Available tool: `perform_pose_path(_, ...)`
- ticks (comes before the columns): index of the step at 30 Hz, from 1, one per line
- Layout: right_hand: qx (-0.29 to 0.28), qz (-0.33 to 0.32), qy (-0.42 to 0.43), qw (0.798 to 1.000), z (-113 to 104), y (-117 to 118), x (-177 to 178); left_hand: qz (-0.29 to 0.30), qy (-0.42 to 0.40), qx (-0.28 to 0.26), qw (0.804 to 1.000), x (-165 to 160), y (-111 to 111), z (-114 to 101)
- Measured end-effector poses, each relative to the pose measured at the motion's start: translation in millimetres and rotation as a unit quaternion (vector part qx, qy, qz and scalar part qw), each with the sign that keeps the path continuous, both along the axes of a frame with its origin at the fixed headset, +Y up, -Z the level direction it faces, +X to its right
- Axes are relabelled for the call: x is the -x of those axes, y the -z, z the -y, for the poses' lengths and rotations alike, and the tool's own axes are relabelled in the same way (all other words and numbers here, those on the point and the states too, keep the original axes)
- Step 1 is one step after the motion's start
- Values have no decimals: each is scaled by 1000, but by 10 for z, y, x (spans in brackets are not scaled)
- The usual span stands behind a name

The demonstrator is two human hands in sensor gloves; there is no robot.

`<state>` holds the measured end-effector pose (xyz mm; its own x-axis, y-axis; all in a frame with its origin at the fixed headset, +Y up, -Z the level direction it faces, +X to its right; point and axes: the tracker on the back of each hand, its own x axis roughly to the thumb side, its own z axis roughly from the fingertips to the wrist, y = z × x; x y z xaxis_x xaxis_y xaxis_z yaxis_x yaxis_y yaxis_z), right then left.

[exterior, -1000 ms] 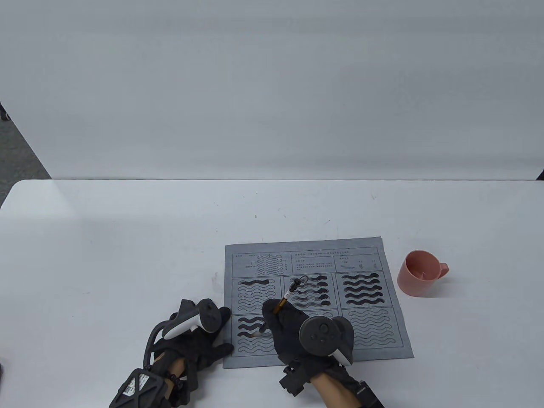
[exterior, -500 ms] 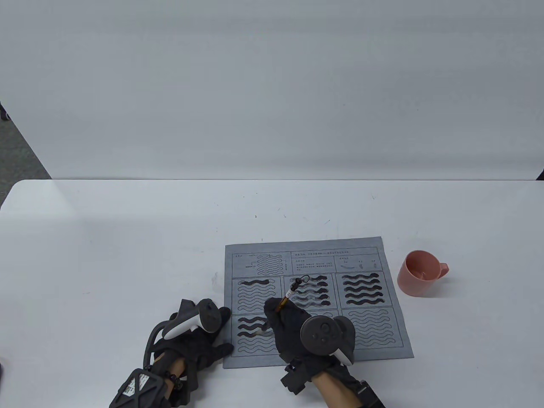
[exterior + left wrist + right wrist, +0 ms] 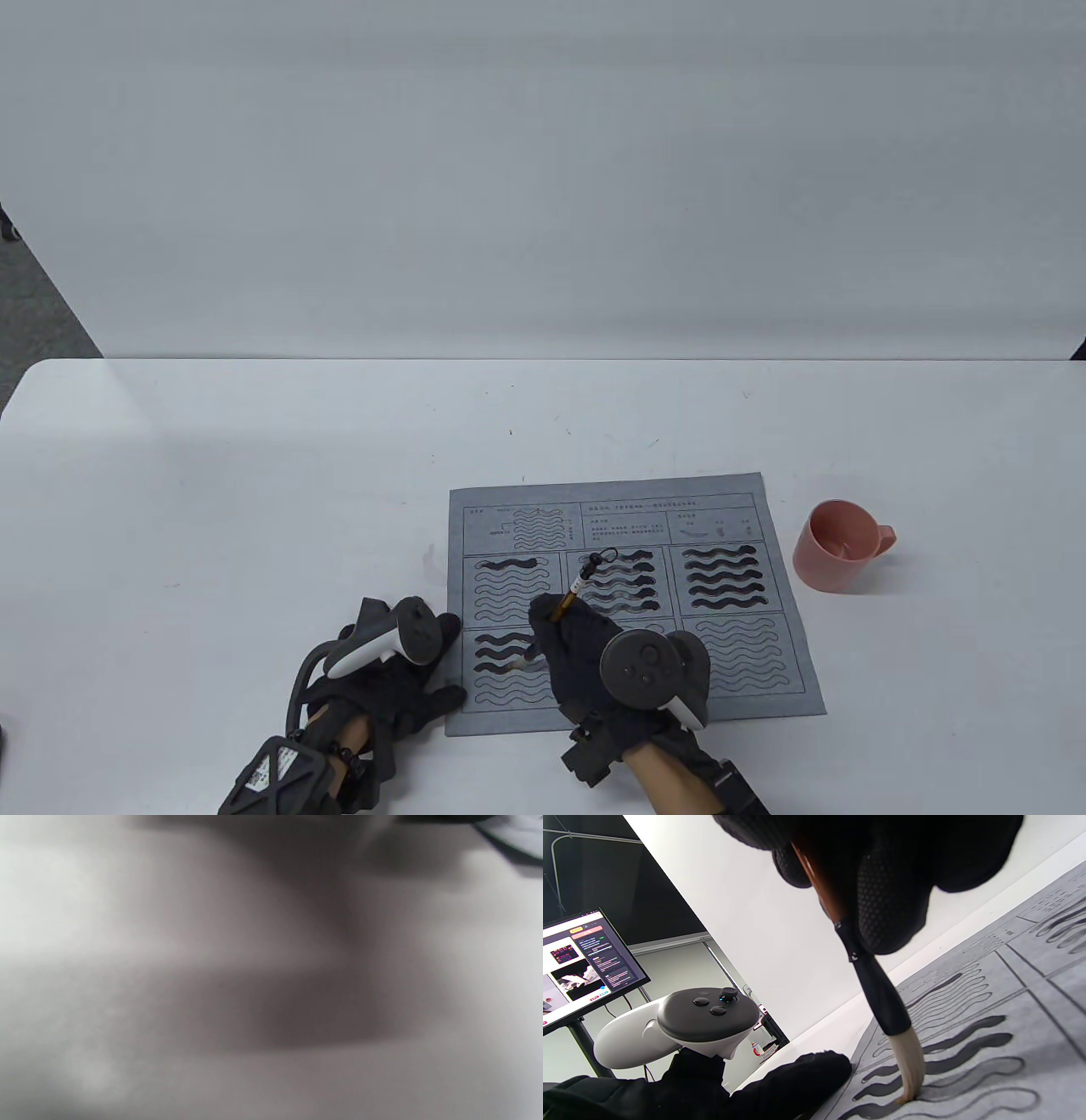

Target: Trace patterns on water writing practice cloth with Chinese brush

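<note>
The grey practice cloth lies flat near the table's front, printed with panels of wavy lines; several waves are dark and wet. My right hand grips the Chinese brush over the lower-left panel. In the right wrist view the pale bristle tip touches the cloth on a wave outline, with my fingers around the shaft. My left hand rests flat on the table with fingertips on the cloth's left edge; it also shows in the right wrist view. The left wrist view is a blur.
A pink cup stands on the white table just right of the cloth. A monitor on a stand shows off to the left in the right wrist view.
My right hand and the brush have shifted slightly to the right along the wave. The left hand has not moved.
</note>
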<state>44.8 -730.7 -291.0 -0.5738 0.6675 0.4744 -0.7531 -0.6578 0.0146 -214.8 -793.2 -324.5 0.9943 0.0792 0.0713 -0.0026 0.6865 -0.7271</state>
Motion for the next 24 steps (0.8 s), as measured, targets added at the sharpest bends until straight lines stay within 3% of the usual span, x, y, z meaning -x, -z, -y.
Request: perform_pose_path(24,-6,8,-3,1000,-3,5,-20,0,0,-1,1000,0,-2,2)
